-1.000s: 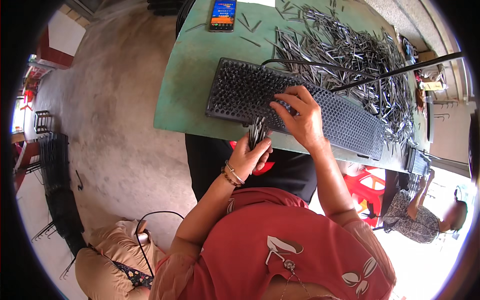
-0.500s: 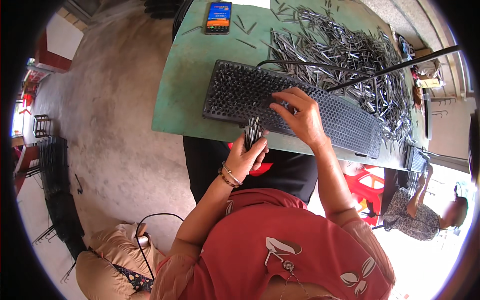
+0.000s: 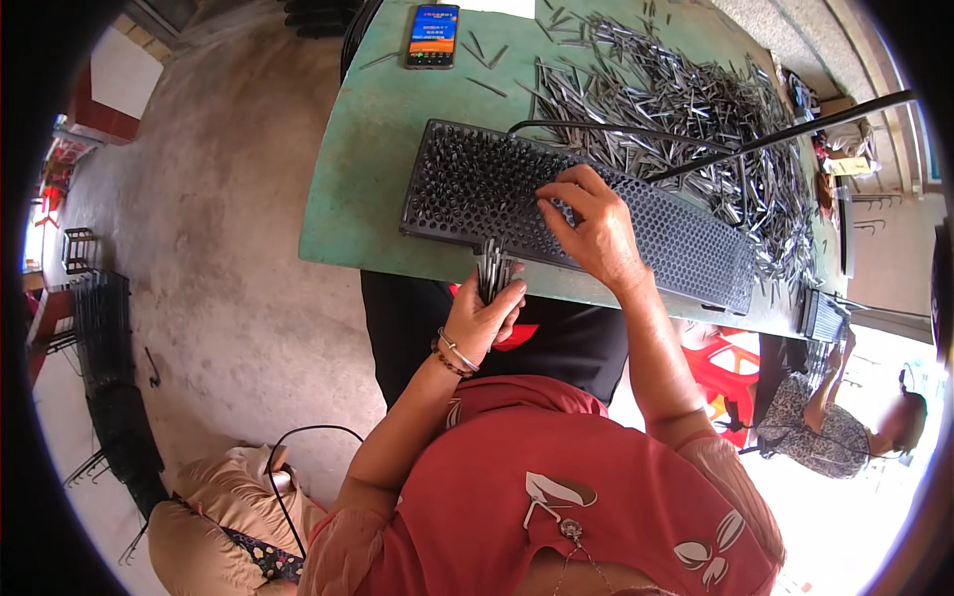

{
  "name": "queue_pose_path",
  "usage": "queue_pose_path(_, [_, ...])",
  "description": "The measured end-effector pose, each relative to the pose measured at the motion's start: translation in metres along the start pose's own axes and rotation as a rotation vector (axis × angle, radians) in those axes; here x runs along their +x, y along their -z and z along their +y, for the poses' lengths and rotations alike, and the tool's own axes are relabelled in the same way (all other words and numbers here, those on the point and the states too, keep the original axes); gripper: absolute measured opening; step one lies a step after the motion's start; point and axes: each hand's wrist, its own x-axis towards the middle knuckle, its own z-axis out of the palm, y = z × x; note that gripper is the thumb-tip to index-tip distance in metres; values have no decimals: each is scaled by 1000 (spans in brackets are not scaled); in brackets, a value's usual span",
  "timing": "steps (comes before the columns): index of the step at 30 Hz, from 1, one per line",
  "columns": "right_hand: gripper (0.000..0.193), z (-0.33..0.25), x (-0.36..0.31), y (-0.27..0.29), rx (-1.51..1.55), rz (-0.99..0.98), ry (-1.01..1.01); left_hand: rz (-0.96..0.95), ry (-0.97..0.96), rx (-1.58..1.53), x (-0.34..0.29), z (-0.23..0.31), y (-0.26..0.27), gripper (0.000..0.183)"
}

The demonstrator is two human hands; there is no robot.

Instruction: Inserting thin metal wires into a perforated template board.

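Observation:
A long black perforated tray (image 3: 686, 243) lies along the near edge of the green table. Thin dark metal rods stand in the holes of its left part; toward the right the holes show bare. Just in front of the tray, my left hand (image 3: 481, 316) is closed round an upright bundle of slim metal rods (image 3: 493, 270). Over the tray's middle is my right hand (image 3: 603, 236), thumb and forefinger tips drawn together near the holes. Whatever they pinch is too small to make out.
Behind the tray spreads a large heap of loose metal rods (image 3: 715, 129). A black bent bar (image 3: 785, 134) crosses above it. On the table (image 3: 358, 179) a phone (image 3: 432, 38) lies at the far left. Another person (image 3: 820, 422) sits at the right, beyond a red stool (image 3: 717, 372).
My left hand with its bundle has shifted slightly left along the tray's near edge. My right hand stays over the middle, its fingertips a little changed.

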Motion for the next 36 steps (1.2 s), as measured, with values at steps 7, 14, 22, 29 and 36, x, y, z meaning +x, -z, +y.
queue_pose_path(7, [12, -4, 9, 4, -238, -121, 122, 73, -92, 89, -4, -11, 5, 22])
queue_pose_path(14, [13, -14, 17, -2, -501, -189, 233, 29, -135, 101, -3, -3, 12, 22])
queue_pose_path(22, [10, -14, 19, -7, -664, -276, 307, 45, -238, 171, -2, -7, 24, 22])
queue_pose_path(29, [12, -6, 15, -8, -291, -249, 133, 19, -227, 132, -4, -3, 21, 20])
queue_pose_path(36, [13, -5, 24, 11, -290, -210, 213, 12, -161, 116, -5, -3, 13, 21])
